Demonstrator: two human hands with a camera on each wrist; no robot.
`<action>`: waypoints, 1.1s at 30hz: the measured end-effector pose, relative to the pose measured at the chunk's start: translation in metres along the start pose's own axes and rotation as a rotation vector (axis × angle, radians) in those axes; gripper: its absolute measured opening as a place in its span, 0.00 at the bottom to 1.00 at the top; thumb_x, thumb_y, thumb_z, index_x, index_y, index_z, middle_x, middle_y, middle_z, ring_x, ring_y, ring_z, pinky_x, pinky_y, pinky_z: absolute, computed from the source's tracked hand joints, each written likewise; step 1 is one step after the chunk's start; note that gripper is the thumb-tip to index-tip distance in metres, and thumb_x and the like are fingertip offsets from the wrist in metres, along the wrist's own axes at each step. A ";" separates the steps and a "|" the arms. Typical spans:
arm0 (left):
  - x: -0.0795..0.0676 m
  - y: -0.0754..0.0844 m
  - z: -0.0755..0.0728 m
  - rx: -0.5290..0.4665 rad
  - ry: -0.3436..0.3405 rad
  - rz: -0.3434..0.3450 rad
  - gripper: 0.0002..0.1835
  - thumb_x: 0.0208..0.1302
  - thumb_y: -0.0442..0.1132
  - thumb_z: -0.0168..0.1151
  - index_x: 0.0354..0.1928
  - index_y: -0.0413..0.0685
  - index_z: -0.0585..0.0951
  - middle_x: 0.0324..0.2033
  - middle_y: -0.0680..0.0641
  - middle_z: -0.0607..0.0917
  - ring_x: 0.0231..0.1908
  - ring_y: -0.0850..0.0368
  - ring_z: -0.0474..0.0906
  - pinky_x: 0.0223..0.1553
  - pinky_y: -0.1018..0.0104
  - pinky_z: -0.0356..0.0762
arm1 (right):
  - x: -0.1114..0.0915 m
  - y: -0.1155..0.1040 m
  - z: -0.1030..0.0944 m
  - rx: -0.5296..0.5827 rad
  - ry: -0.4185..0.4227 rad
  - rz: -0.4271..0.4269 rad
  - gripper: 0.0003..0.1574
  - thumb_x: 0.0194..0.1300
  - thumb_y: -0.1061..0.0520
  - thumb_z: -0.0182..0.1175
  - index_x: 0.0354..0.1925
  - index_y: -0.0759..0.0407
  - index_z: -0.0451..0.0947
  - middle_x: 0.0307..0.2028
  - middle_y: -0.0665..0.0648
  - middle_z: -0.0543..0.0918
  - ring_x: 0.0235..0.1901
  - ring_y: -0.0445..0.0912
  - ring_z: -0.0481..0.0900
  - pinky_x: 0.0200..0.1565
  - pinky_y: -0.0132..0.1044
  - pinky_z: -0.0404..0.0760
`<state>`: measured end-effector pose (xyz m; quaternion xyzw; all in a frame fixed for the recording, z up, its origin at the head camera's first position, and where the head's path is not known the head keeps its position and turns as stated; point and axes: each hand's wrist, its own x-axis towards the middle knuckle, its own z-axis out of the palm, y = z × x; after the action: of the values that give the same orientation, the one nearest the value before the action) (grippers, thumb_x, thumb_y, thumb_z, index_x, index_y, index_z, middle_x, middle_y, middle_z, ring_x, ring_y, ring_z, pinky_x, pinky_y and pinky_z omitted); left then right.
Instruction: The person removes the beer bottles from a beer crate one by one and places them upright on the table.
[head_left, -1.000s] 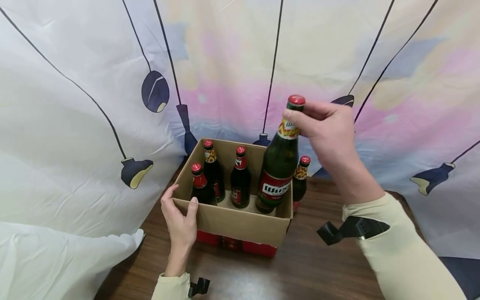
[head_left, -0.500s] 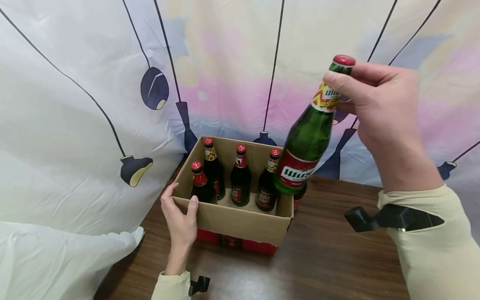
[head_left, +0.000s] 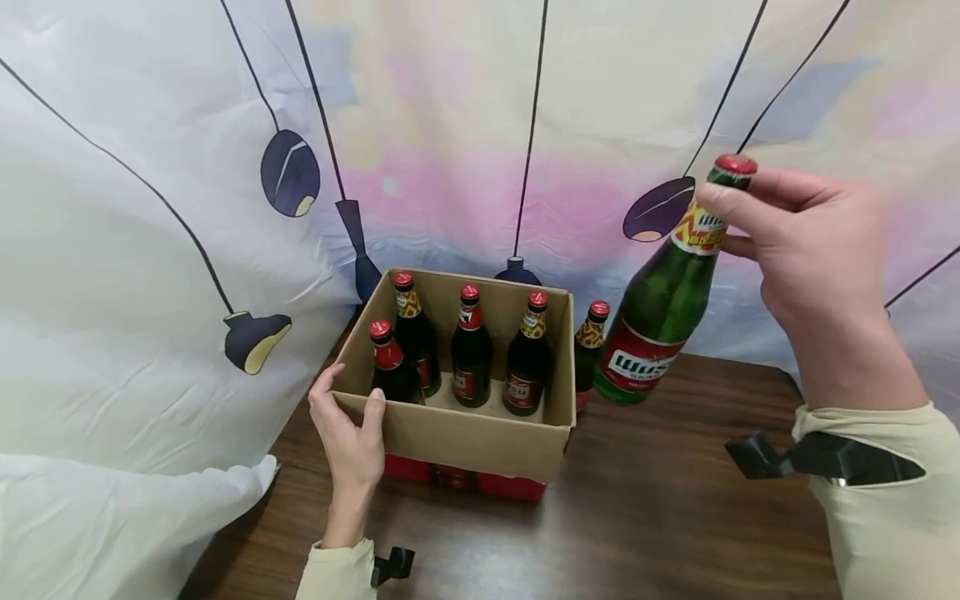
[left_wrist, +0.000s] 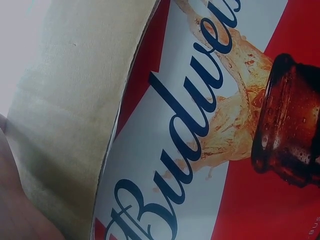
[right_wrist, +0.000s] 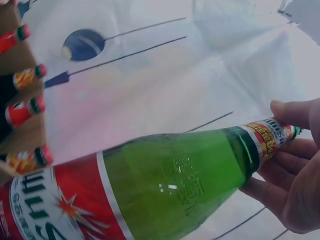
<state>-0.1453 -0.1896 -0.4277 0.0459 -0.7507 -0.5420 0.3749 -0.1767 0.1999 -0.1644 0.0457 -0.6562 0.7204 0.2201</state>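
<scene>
My right hand pinches the neck of a green beer bottle with a red cap and a red label. The bottle hangs tilted above the table, to the right of an open cardboard box. Thumb and fingers wrap its neck label in the right wrist view. My left hand grips the near left rim of the box, thumb inside the edge and fingers around the corner. Inside the box stand several dark bottles with red caps. Budweiser print covers the box's outer side in the left wrist view.
Another capped bottle stands on the table outside the box's right side, partly behind the held bottle. The dark wooden table extends right and in front. A patterned curtain hangs close behind, and white cloth lies at the left.
My right hand has lifted the green bottle up out of the box and carried it right, past the box's side. The left hand keeps its grip on the rim.
</scene>
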 end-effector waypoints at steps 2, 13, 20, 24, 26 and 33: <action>0.000 -0.001 -0.001 0.000 0.002 -0.004 0.34 0.65 0.40 0.60 0.71 0.36 0.66 0.70 0.35 0.68 0.71 0.42 0.60 0.71 0.41 0.52 | -0.003 0.008 -0.004 -0.068 -0.009 0.030 0.19 0.54 0.60 0.81 0.46 0.59 0.93 0.49 0.49 0.89 0.46 0.44 0.86 0.35 0.29 0.87; 0.001 -0.002 -0.002 -0.003 0.000 0.003 0.34 0.65 0.40 0.60 0.71 0.35 0.65 0.70 0.34 0.68 0.71 0.41 0.59 0.71 0.39 0.52 | -0.015 0.081 -0.038 -0.416 -0.002 0.182 0.27 0.62 0.48 0.77 0.59 0.53 0.88 0.39 0.36 0.87 0.45 0.36 0.81 0.39 0.21 0.82; 0.001 -0.001 -0.002 0.001 -0.010 0.001 0.34 0.66 0.39 0.60 0.71 0.35 0.65 0.70 0.34 0.68 0.71 0.41 0.59 0.71 0.40 0.53 | -0.024 0.127 -0.050 -0.541 0.015 0.280 0.38 0.64 0.41 0.74 0.66 0.58 0.82 0.41 0.33 0.82 0.43 0.32 0.81 0.40 0.21 0.82; 0.001 0.000 -0.004 0.009 -0.005 0.000 0.34 0.66 0.39 0.59 0.71 0.36 0.66 0.70 0.35 0.68 0.71 0.42 0.59 0.71 0.41 0.52 | -0.028 0.150 -0.051 -0.553 0.024 0.307 0.39 0.65 0.39 0.73 0.67 0.58 0.82 0.42 0.33 0.81 0.43 0.33 0.80 0.40 0.22 0.81; 0.001 0.000 -0.005 0.012 -0.004 0.003 0.34 0.66 0.39 0.59 0.71 0.36 0.65 0.71 0.35 0.67 0.71 0.42 0.59 0.71 0.41 0.52 | -0.029 0.159 -0.052 -0.542 0.030 0.305 0.39 0.65 0.40 0.73 0.66 0.59 0.82 0.41 0.32 0.82 0.42 0.33 0.80 0.40 0.22 0.81; 0.000 -0.001 -0.001 -0.005 0.002 0.027 0.34 0.65 0.39 0.60 0.71 0.33 0.65 0.70 0.34 0.68 0.71 0.41 0.60 0.70 0.38 0.53 | -0.028 0.178 -0.055 -0.485 0.058 0.301 0.37 0.65 0.46 0.74 0.67 0.62 0.81 0.35 0.28 0.83 0.41 0.30 0.80 0.40 0.21 0.81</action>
<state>-0.1457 -0.1910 -0.4285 0.0354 -0.7494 -0.5388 0.3831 -0.2062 0.2383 -0.3470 -0.1265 -0.8021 0.5681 0.1339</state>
